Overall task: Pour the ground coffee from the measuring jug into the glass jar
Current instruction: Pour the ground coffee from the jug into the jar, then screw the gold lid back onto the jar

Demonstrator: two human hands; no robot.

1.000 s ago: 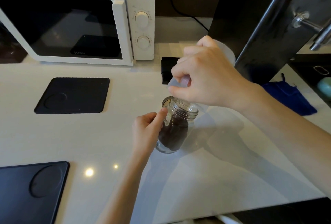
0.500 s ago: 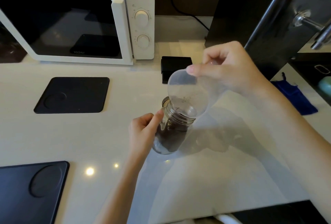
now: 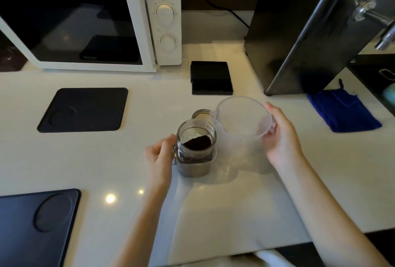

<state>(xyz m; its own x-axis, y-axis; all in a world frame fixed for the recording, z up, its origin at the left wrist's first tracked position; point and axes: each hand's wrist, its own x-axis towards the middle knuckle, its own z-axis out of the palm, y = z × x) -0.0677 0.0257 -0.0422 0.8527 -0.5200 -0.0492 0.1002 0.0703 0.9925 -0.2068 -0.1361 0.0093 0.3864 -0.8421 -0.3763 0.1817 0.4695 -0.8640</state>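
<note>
Since half a second ago I have swung the measuring jug (image 3: 241, 121) away from the jar mouth and turned it back upright; it now sits to the right of centre in the frame, its mouth facing up and its inside showing no coffee that I can make out. My right hand (image 3: 282, 140) wraps its right side, fingers curled round the rim and wall, closed on it. The glass jar (image 3: 195, 147) stands upright on the white counter (image 3: 213, 202) at the centre of the frame, just left of the jug, with the ground coffee (image 3: 197, 142) heaped dark inside it, banked toward one side. My left hand (image 3: 159, 160) is at the jar's left side, thumb and fingers closed around the jar's handle. Just behind the jar, touching the jug's left edge in the picture, lies a round metal lid (image 3: 202, 114). A white microwave (image 3: 92, 16) fills the upper left, a small black box (image 3: 210, 77) sits below its right corner, a black mat (image 3: 83, 109) lies at middle left and another black mat (image 3: 36, 224) at lower left. A blue cloth (image 3: 342, 109) lies at the right edge beneath a dark machine (image 3: 299, 31)
</note>
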